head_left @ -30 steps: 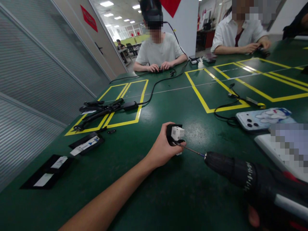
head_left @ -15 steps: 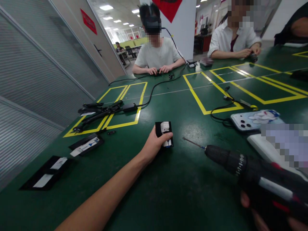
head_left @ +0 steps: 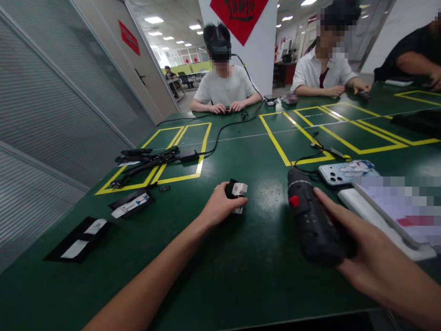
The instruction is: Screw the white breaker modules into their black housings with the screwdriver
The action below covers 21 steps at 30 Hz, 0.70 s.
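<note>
My left hand (head_left: 219, 204) is closed around a small black-and-white block-shaped part (head_left: 239, 188), at the middle of the green table (head_left: 220, 285). The thumb lies across its front, and the fingers are mostly hidden behind it. On the right, my right hand (head_left: 361, 239) grips a black cordless drill (head_left: 312, 223) with a red button on its side. The drill's rear end faces me and its chuck points away across the table. Its bit cannot be made out in this view. A gap separates the drill from the block.
To the left lie black pouches (head_left: 77, 241) with white labels and a bundle of black cables (head_left: 151, 163). A phone (head_left: 344, 171) and a pixelated tablet-like item (head_left: 396, 209) lie right. Yellow tape (head_left: 200, 161) marks the table. Co-workers sit across it.
The drill has turned from pointing left toward the block to pointing forward, and its bit has gone from sight. More of my right hand shows. The block has tilted slightly in my left hand.
</note>
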Motion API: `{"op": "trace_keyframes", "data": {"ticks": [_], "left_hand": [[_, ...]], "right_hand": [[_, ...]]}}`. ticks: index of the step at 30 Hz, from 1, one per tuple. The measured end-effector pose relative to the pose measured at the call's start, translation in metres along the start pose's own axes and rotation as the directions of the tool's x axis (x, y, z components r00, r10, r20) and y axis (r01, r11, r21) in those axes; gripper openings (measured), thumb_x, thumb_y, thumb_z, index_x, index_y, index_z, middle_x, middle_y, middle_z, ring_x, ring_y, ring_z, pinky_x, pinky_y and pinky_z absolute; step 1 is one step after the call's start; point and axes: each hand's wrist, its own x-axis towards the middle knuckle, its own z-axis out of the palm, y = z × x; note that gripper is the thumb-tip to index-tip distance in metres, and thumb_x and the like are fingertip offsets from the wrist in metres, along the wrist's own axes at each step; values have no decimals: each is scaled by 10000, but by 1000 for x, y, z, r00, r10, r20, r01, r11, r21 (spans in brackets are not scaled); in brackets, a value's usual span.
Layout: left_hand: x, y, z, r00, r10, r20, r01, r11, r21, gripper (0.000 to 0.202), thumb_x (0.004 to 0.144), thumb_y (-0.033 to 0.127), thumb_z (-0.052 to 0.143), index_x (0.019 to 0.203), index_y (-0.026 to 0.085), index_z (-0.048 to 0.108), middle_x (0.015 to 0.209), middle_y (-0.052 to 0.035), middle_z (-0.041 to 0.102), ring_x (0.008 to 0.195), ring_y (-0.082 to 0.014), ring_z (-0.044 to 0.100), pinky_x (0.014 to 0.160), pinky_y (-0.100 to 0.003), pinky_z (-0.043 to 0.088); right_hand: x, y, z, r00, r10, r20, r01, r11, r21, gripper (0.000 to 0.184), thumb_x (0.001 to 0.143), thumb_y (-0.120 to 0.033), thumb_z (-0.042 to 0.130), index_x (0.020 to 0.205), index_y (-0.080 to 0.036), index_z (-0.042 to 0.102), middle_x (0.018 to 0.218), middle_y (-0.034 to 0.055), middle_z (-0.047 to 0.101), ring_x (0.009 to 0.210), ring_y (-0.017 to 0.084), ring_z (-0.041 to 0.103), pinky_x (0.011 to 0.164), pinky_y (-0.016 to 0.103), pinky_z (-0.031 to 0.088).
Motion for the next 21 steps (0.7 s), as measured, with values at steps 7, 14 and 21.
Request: {"op": "trace_keyframes", "data": {"ticks": [7, 14, 21], "left_hand": [[2, -9, -4, 992, 110, 55, -112, 994, 20, 548, 560, 306, 745, 1078, 164, 637, 969, -129, 685, 943, -318, 638, 885, -461, 467], [-6, -5, 2, 966, 254, 42, -252, 903, 348, 532, 681, 379, 672, 1164, 167, 608, 1139, -159, 629, 1051, -327, 593, 963, -457, 419], [-15, -2, 8, 962, 270, 44, -238, 746, 622, 590, 792, 455, 552, 1284, 142, 459, 1118, -174, 615, 1016, -318, 600, 903, -448, 450]], "right_hand": [[29, 15, 35, 980, -4, 199, 60, 959, -277, 954, 796, -200, 664, 1518, -354, 61, 1172, 67, 460, 823, 236, 577, 728, 409, 551], [40, 12, 34, 974, 22, 225, 70, 918, -391, 957, 818, -216, 719, 1525, -303, 80, 1101, 96, 456, 841, 250, 566, 705, 401, 560], [42, 0, 32, 956, 79, 282, 57, 895, -443, 973, 799, -208, 735, 1528, -298, 98, 1101, 106, 474, 832, 274, 570, 704, 433, 560]]}}
